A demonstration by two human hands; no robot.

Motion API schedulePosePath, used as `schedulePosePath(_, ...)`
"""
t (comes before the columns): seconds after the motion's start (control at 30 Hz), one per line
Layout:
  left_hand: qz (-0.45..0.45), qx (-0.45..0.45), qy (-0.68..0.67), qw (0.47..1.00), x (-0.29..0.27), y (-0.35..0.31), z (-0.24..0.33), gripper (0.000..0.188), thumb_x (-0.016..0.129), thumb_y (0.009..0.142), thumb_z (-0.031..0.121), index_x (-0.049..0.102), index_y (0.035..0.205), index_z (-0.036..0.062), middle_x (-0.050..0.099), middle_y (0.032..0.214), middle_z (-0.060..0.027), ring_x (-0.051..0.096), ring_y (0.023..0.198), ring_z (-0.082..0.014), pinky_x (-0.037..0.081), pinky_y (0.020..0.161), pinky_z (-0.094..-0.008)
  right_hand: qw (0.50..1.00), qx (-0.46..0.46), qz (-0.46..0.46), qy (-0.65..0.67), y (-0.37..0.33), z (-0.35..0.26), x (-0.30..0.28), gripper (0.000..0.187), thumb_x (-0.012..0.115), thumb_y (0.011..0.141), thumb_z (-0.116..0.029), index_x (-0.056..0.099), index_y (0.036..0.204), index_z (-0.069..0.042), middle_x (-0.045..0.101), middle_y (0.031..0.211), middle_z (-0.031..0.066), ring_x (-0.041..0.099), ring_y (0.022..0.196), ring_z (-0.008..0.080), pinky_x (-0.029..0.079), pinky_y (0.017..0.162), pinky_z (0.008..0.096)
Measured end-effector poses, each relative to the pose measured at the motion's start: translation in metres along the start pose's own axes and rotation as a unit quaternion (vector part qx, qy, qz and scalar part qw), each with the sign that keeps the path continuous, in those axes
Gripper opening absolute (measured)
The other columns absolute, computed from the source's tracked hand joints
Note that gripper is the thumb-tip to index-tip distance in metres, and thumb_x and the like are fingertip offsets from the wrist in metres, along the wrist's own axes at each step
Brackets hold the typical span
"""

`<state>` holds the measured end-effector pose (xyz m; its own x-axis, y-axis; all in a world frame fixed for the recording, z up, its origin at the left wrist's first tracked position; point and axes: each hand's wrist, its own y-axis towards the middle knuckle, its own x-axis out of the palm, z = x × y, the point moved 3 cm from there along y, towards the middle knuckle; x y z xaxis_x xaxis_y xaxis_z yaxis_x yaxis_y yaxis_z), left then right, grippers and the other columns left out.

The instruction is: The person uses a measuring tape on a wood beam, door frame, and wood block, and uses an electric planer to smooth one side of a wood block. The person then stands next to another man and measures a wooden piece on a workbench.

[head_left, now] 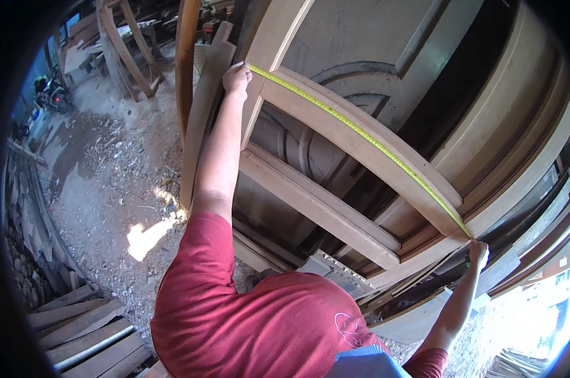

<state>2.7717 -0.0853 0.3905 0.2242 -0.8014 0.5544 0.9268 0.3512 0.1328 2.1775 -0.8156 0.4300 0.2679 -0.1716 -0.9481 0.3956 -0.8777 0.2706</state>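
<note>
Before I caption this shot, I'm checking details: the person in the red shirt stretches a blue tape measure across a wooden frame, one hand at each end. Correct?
Not quite: the head view shows a yellow tape measure, not blue. The rest holds: it stretches across a wooden frame, left hand at one end, right hand at the other.

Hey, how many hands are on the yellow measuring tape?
2: the left bare hand at the upper-left end of the long, thin yellow measuring tape, stretched across the brown wooden frame; the right bare hand at its lower-right end.
</note>
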Motion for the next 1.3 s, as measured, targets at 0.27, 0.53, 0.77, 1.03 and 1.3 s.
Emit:
schedulePosePath(0.27, 0.012, 0.057, -0.041, 0.997, -0.008, 0.029, -0.007, 0.014, 0.069, 0.086, 0.005, 0.068, 0.1, 0.0027, 0.058, 0.071, 0.0017, 0.049, 0.056, -0.0058, 0.04, 0.05, -0.0223, 0.999, -0.034, 0.031, 0.027, 0.009, 0.001, 0.013, 0.035, 0.068, 0.087, -0.04, 0.074, 0.072, -0.008, 0.07, 0.074, 0.0144, 0.069, 0.071, 0.0328, 0.052, 0.068, 0.0445)
schedulePosePath(0.53, 0.122, 0.118, -0.017, 0.985, -0.006, 0.029, -0.013, 0.011, 0.074, 0.081, 0.005, 0.073, 0.092, 0.0047, 0.062, 0.073, 0.0024, 0.049, 0.058, -0.0055, 0.042, 0.053, -0.0238, 0.999, -0.04, 0.011, -0.007, 0.011, 0.002, 0.015, 0.031, 0.064, 0.088, -0.037, 0.074, 0.079, -0.009, 0.072, 0.085, 0.0149, 0.069, 0.08, 0.038, 0.053, 0.071, 0.0497)
schedulePosePath(0.77, 0.074, 0.049, -0.131, 0.987, -0.001, 0.01, -0.001, 0.016, 0.075, 0.08, 0.006, 0.07, 0.095, 0.0078, 0.06, 0.071, 0.0051, 0.05, 0.055, -0.0027, 0.035, 0.043, -0.0169, 0.998, -0.053, 0.04, 0.013, 0.015, 0.014, 0.011, 0.034, 0.067, 0.086, -0.039, 0.075, 0.071, -0.01, 0.07, 0.074, 0.0149, 0.069, 0.071, 0.0342, 0.053, 0.067, 0.0456)
schedulePosePath(1.03, 0.007, 0.043, -0.064, 0.997, 0.012, -0.022, -0.003, 0.02, 0.077, 0.078, 0.009, 0.068, 0.096, 0.0117, 0.063, 0.079, 0.0055, 0.05, 0.064, -0.002, 0.035, 0.049, -0.0169, 1.0, -0.001, 0.019, 0.021, 0.006, 0.039, -0.002, 0.036, 0.064, 0.086, -0.042, 0.076, 0.075, -0.009, 0.072, 0.08, 0.0132, 0.07, 0.074, 0.033, 0.053, 0.071, 0.0475)
schedulePosePath(1.3, -0.035, 0.041, -0.082, 0.995, 0.012, -0.02, -0.005, 0.017, 0.076, 0.079, 0.006, 0.067, 0.093, 0.0065, 0.063, 0.076, 0.0017, 0.051, 0.061, -0.0033, 0.037, 0.051, -0.0159, 0.999, -0.005, 0.017, 0.031, 0.004, 0.041, -0.002, 0.035, 0.064, 0.087, -0.04, 0.075, 0.073, -0.01, 0.071, 0.075, 0.0111, 0.069, 0.073, 0.0306, 0.052, 0.07, 0.045)
